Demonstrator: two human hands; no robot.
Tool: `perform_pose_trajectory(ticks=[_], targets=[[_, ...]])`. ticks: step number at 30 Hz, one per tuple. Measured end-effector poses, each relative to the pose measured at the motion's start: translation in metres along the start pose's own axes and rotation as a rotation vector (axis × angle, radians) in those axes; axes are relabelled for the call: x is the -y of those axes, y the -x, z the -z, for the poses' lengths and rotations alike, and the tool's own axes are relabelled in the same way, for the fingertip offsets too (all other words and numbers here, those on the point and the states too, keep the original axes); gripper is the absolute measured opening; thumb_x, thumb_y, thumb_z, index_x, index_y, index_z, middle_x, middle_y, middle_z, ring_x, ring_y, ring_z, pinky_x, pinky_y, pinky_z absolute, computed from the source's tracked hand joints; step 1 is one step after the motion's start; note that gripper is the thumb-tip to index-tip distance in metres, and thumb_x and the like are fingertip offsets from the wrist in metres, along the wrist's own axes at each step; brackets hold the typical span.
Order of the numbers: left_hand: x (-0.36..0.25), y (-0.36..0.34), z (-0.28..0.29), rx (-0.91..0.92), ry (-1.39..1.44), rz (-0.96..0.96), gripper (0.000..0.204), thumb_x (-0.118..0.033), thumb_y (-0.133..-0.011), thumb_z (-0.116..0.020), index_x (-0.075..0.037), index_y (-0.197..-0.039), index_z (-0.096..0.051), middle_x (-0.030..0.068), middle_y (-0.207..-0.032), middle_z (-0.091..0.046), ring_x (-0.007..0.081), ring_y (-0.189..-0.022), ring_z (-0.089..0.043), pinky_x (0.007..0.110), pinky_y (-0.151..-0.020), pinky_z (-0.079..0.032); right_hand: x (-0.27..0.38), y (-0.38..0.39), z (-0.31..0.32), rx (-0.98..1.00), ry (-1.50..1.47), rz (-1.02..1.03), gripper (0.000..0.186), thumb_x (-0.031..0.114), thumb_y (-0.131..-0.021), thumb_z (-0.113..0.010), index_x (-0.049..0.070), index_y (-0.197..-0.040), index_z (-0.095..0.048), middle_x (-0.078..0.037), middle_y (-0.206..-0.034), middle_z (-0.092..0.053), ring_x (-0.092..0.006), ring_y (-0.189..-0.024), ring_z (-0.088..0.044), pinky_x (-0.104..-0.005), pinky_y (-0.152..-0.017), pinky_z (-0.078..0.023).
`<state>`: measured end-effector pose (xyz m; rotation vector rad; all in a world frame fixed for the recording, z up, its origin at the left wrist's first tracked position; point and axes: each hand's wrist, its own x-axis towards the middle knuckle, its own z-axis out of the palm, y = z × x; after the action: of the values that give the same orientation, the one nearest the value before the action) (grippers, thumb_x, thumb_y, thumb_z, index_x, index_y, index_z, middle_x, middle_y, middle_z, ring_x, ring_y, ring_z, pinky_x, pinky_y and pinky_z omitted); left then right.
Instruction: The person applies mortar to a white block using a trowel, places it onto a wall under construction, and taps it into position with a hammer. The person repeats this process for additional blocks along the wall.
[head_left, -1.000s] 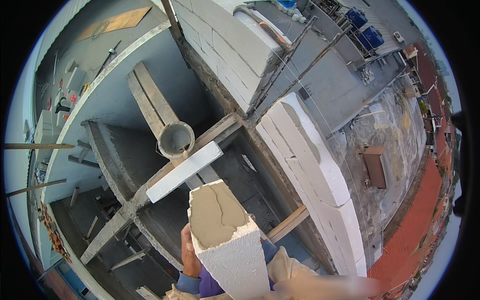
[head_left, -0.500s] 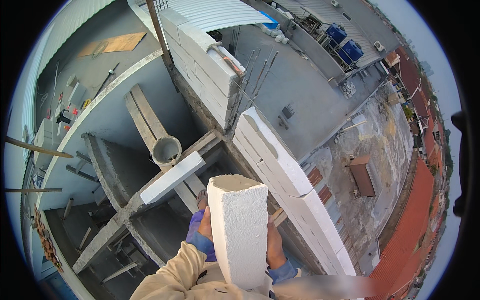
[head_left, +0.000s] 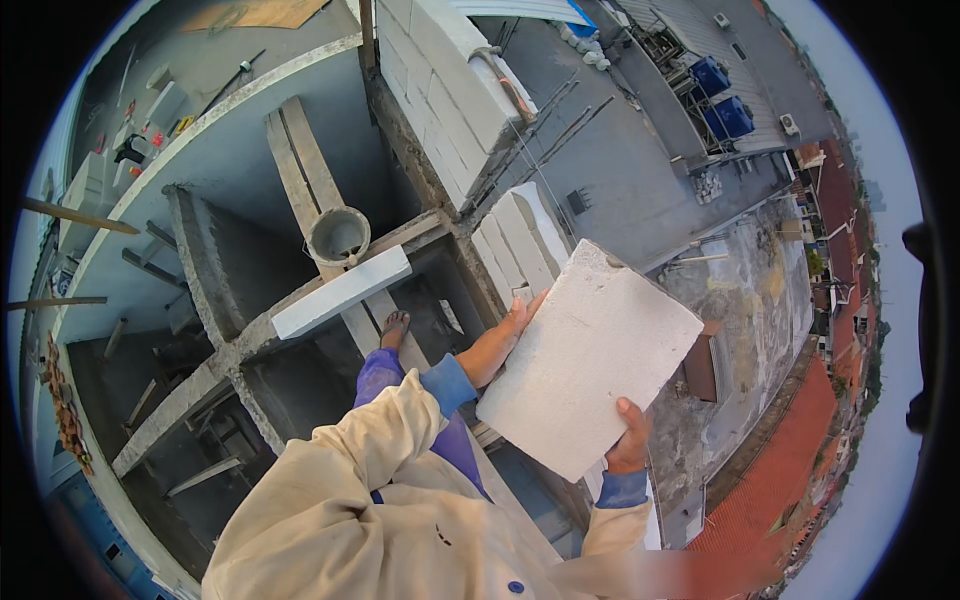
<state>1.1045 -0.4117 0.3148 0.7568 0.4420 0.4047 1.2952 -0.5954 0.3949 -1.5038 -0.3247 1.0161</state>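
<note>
Both of my hands grip a white lightweight concrete block (head_left: 592,362), tilted with its broad face turned up toward me. My left hand (head_left: 503,342) presses along its upper left edge, fingers stretched forward. On the lower right edge, my right hand (head_left: 629,440) has its thumb over the face and its other fingers hidden beneath. The block hangs over a low wall of white blocks (head_left: 518,240), covering much of it. Whether block and wall touch, I cannot tell.
A bucket (head_left: 339,237) stands on narrow wooden planks (head_left: 298,160) spanning deep openings. Beside it a long white block (head_left: 342,291) lies across a concrete beam (head_left: 228,352). My bare foot (head_left: 395,328) is on the planks. Thin rebar (head_left: 572,130) sticks out near the taller wall (head_left: 440,95).
The block has moved from in front of my body to the right, over the wall. It has turned from end-up to broad face up, and my hands moved with it.
</note>
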Motion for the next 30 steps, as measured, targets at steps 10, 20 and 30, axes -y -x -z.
perform_pose_trajectory(ticks=[10, 20, 30], targets=[[-0.023, 0.083, 0.101, 0.21, -0.571, 0.536, 0.091, -0.074, -0.105, -0.014, -0.008, -0.168, -0.014, 0.0226, -0.173, -0.017, 0.0381, -0.161, -0.011, 0.046, -0.132, -0.012, -0.013, 0.028, 0.006, -0.237, -0.255, -0.081, 0.086, 0.033, -0.076, -0.073, -0.002, -0.149, -0.045, -0.02, -0.138, -0.06, -0.0366, -0.125, -0.061, -0.0462, -0.106, -0.051], [0.011, 0.03, 0.091, 0.32, -0.441, 0.459, 0.101, -0.077, -0.103, -0.014, 0.002, -0.166, -0.013, 0.0222, -0.174, -0.013, 0.0337, -0.162, -0.008, 0.043, -0.132, -0.008, -0.019, 0.021, -0.027, -0.191, -0.051, 0.0, 0.088, 0.024, -0.076, -0.073, 0.0, -0.153, -0.04, -0.018, -0.14, -0.055, -0.033, -0.124, -0.06, -0.0427, -0.104, -0.051], [0.109, 0.262, 0.325, -0.393, -1.0, 0.979, 0.083, -0.066, -0.106, -0.027, 0.003, -0.131, -0.068, 0.0321, -0.132, -0.065, 0.0486, -0.131, -0.058, 0.051, -0.115, -0.041, 0.148, -0.088, -0.049, -0.153, 0.63, 0.252, 0.089, 0.026, -0.078, -0.078, -0.005, -0.151, -0.037, -0.023, -0.134, -0.055, -0.0322, -0.12, -0.059, -0.0401, -0.101, -0.051]])
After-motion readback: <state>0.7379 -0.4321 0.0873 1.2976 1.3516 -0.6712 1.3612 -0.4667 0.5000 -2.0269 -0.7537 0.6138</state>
